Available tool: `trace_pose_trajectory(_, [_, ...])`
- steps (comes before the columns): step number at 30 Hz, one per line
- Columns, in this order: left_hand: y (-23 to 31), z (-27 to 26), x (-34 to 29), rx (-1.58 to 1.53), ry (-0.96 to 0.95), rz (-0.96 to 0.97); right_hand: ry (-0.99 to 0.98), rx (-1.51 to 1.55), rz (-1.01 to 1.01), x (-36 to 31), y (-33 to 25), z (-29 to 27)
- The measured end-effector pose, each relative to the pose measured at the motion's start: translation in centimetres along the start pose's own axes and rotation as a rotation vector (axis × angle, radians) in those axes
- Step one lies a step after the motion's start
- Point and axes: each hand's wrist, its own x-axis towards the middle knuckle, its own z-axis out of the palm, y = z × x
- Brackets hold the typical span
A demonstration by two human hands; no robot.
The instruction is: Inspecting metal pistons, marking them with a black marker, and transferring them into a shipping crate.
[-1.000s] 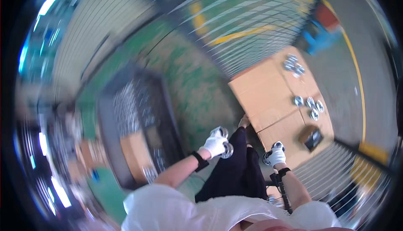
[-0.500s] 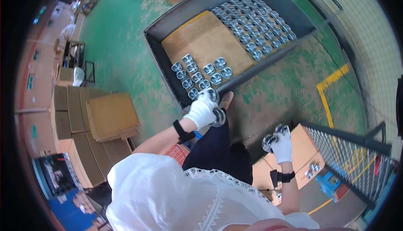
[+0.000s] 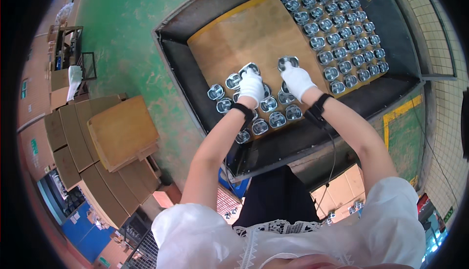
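Note:
Both white-gloved hands reach into a dark metal bin with pistons standing on a brown cardboard sheet (image 3: 254, 34). My left hand (image 3: 251, 87) has its fingers closed on a silver piston (image 3: 250, 67) at the far end of the left group. To its right, my right hand (image 3: 297, 81) grips another piston (image 3: 287, 62), set over the bare cardboard. Several pistons stand in rows around and below my hands, such as one piston (image 3: 215, 92) at the left and one (image 3: 277, 119) nearer me. My gloves partly cover some of them.
The bin's grey wall (image 3: 168, 64) encloses the sheet. Many more pistons (image 3: 333, 39) fill its right part. Stacked cardboard boxes (image 3: 80, 132) stand at the left on the green floor (image 3: 127, 34). Near my legs are open boxes (image 3: 342, 186) holding some pistons.
I have come closer to the bin. Both hands, each carrying pistons, have moved forward over the cardboard; the right came in from the boxes at the right. More pistons now stand in the left group.

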Motion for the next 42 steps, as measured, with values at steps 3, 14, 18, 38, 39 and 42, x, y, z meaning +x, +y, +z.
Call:
trace_pose_trajectory(3, [0.1, 2.3, 4.1, 0.030, -0.064, -0.012, -0.140, 0.330, 0.228, 5.9, 0.0, 4.1])
trace_pose_trajectory(14, [-1.0, 9.5, 7.5, -0.417, 0.035, -0.191, -0.049, 0.537, 0.356, 6.8, -1.6, 8.5])
trace_pose_trajectory(18, [-0.6, 7.5, 1.7, -0.295, 0.293, 0.286, 0.306, 0.514, 0.237, -0.8, -2.0, 4.3])
trace_pose_trajectory(38, [33.6, 12.3, -49.1, 0.278, -0.467, 1.530, 0.671, 0.847, 1.856, -77.5, -19.7, 27.1])
trace_pose_trajectory(39, [35.7, 14.0, -51.7, 0.370, -0.476, 1.582, 0.585, 0.928, 1.942, -80.1, -21.2, 28.9])
trace_pose_trajectory(42, [41.8, 19.9, -56.7, 0.522, -0.487, 1.764, 0.581, 1.030, 2.184, -85.6, -24.7, 34.6])
